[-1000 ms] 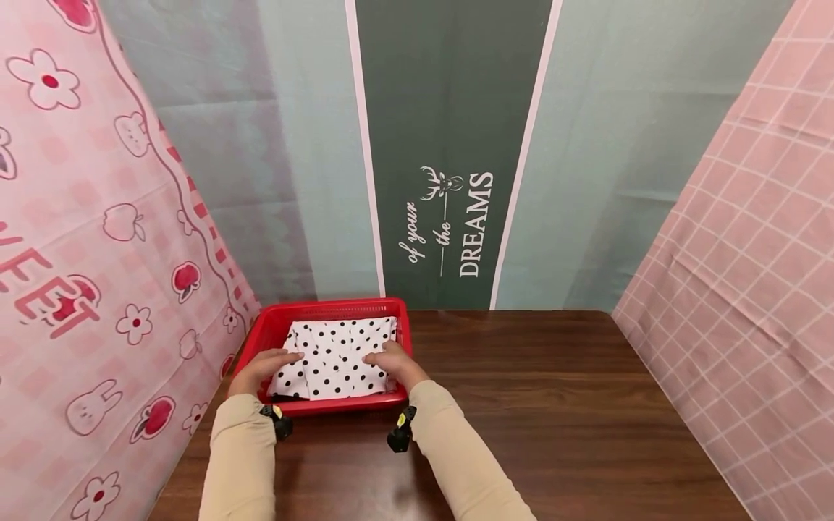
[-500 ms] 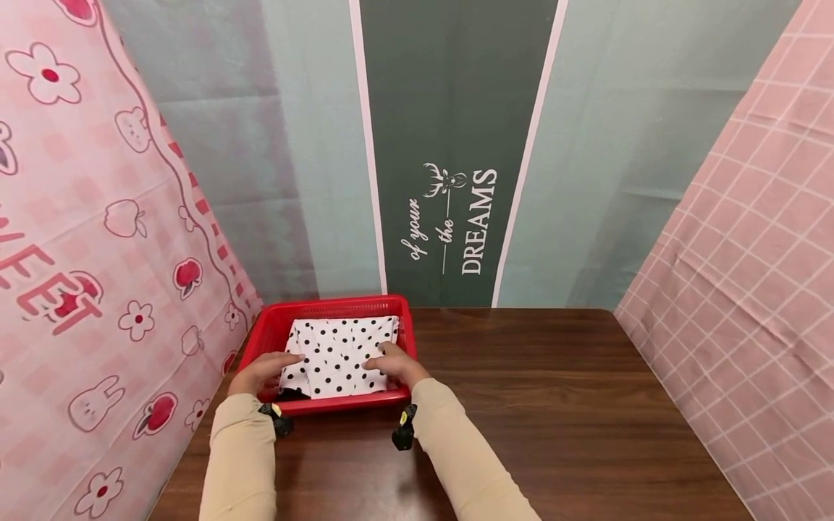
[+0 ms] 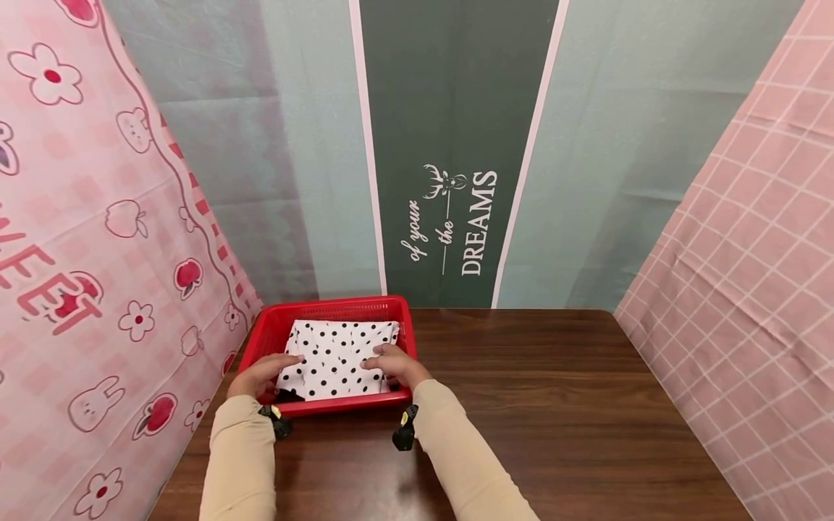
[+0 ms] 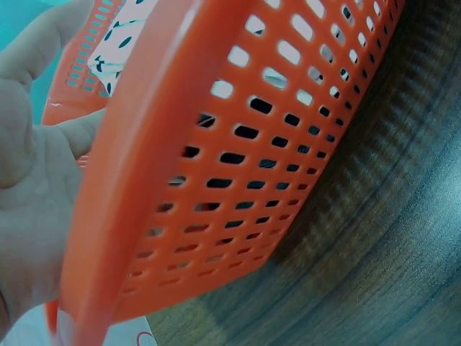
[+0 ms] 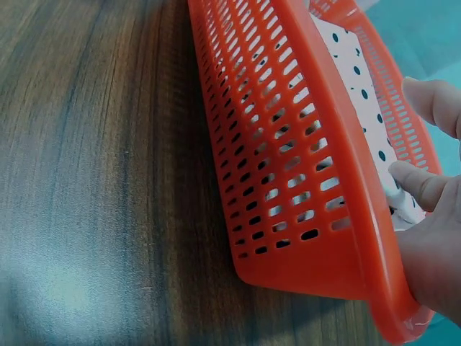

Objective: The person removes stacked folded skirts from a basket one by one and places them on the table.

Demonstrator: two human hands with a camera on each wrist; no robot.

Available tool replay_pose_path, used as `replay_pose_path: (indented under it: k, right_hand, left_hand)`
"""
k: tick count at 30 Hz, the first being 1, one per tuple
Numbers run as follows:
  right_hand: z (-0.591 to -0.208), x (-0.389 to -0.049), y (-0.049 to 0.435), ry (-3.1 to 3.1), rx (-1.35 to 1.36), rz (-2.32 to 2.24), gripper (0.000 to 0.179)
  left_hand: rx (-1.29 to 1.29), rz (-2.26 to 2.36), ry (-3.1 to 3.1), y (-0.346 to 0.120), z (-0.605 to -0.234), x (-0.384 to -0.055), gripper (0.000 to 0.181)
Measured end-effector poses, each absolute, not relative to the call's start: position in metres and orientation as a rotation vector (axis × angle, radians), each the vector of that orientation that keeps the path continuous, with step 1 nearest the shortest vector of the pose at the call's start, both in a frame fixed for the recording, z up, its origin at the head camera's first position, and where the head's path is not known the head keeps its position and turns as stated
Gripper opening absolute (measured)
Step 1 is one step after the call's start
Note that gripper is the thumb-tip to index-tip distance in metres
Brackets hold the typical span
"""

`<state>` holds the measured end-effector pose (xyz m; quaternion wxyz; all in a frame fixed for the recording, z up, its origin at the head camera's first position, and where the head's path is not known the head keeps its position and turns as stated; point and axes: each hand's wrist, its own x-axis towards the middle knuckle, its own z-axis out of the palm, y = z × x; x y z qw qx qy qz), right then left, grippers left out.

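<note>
A folded white cloth [image 3: 339, 362] with black polka dots lies in a red plastic basket [image 3: 339, 407] at the table's far left. My left hand [image 3: 262, 373] reaches over the basket's left side, a digit extended onto the cloth's left edge. In the left wrist view, another finger of that hand [image 4: 32, 173] passes behind the rim. On the opposite side, my right hand [image 3: 402, 364] reaches in with its digits spread. One fingertip touches the cloth in the right wrist view, while another stands apart from it. The fingers deeper in the basket are hidden.
Something dark shows beneath the cloth's near left corner. The basket stands on a brown wooden table [image 3: 534, 405], close to the pink printed curtain [image 3: 156, 340] on the left. A grey-green curtain [image 3: 449, 108] hangs behind, a pink checked one [image 3: 736, 275] at the right.
Both hands stay almost where they were. The cloth's left edge and near left corner have shifted slightly within the basket, and the head view has moved a little.
</note>
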<state>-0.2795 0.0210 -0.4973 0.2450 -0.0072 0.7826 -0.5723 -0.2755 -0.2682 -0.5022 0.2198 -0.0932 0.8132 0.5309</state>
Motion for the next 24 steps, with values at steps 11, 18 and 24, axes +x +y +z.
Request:
replay_pose_path:
  k: [11, 18, 24]
  right_hand:
    - [-0.506, -0.283, 0.02, 2.122, -0.014, -1.61, 0.049]
    - [-0.508, -0.282, 0.017, 2.081, -0.062, -1.741, 0.046]
    - [-0.51, -0.279, 0.008, 2.082, -0.073, -1.754, 0.043]
  left_hand:
    - [-0.228, 1.623, 2.144, -0.271, -0.512, -0.281, 0.066]
    - [-0.237, 1.635, 2.162, -0.272, -0.509, -0.282, 0.075]
    - [-0.256, 1.565, 2.225, -0.276, -0.507, -0.284, 0.081]
